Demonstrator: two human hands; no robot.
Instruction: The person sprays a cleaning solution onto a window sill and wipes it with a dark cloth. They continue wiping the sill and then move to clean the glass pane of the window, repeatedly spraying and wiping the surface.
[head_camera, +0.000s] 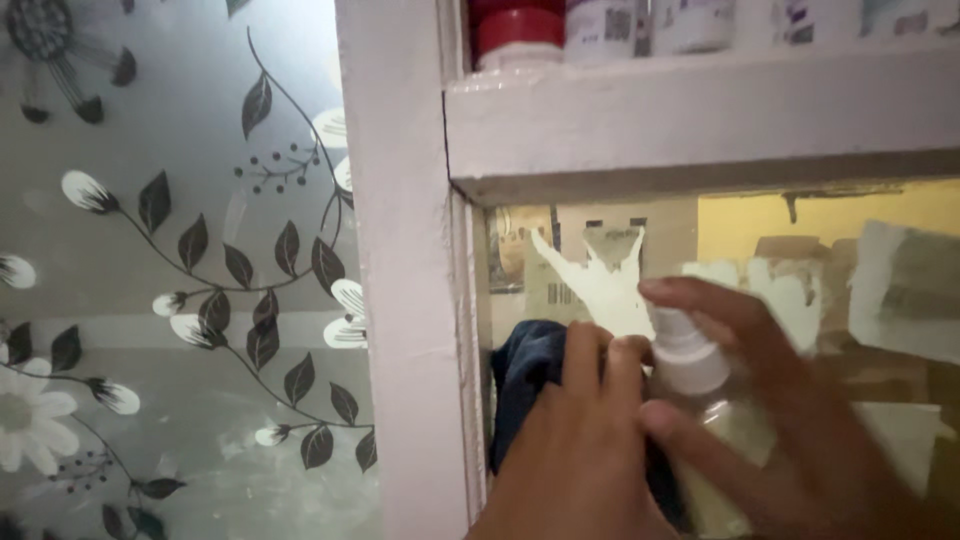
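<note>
My right hand (790, 400) is wrapped around a clear spray bottle with a white nozzle (685, 355), one finger lying over the top of the nozzle. Just left of it, my left hand (580, 450) presses a dark blue cloth (530, 375) against a mirror (740, 260) set in a pale frame. The mirror's surface carries patches of torn white paper (605, 290). Both hands are blurred and close together at the mirror's lower left corner.
A white shelf (700, 110) runs above the mirror, with a red-capped container (515, 35) and several white bottles (690, 25) on it. A pale vertical post (400, 300) stands left of the mirror. Frosted glass with a leaf and flower pattern (180, 280) fills the left side.
</note>
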